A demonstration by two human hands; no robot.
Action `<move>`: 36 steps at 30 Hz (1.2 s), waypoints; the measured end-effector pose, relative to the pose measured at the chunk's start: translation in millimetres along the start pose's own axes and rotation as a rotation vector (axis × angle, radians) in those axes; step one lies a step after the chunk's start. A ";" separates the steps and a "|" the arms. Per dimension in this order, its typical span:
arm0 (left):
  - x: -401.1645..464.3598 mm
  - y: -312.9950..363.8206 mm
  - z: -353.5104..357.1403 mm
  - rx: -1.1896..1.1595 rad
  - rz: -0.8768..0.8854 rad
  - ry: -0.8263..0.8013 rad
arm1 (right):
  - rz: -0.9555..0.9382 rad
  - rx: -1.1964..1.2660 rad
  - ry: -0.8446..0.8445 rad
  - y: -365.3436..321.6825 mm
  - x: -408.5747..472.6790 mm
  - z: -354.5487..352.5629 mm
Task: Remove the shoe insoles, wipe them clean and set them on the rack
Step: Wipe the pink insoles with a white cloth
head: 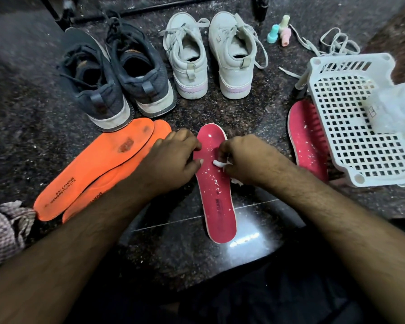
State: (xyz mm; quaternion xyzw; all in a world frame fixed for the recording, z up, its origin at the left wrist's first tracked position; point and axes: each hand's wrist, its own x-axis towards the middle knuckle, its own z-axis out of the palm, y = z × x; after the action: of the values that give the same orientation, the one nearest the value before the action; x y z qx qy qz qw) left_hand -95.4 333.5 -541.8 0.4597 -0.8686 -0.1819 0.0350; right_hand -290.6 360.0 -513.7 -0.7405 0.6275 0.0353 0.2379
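Observation:
A pink insole point(216, 197) flecked with white bits lies on the dark stone floor in front of me. My left hand point(173, 157) rests on its left edge, thumb on the pink surface, fingers curled over the side. My right hand point(246, 160) pinches a small wad of white tissue point(219, 163) against the insole. A second pink insole point(306, 141) leans against the white plastic rack point(351, 136) at the right. Two orange insoles point(96, 169) lie overlapped at the left.
A dark pair of sneakers point(117, 76) and a white pair point(206, 57) stand behind the insoles. Loose laces point(330, 43) and small pastel bottles point(281, 31) lie at the back right. A checked cloth point(5, 228) sits at the left edge. Clear plastic point(395, 108) lies in the rack.

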 end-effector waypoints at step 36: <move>-0.2 -0.8 4.1 -0.022 0.060 -0.068 | 0.041 0.108 0.153 10.5 11.8 -0.5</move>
State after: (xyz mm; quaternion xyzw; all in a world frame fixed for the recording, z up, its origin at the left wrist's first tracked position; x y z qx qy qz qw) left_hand -95.6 334.4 -545.9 0.4266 -0.8806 -0.2057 0.0159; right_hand -298.2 347.9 -520.6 -0.7144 0.6597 -0.0502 0.2281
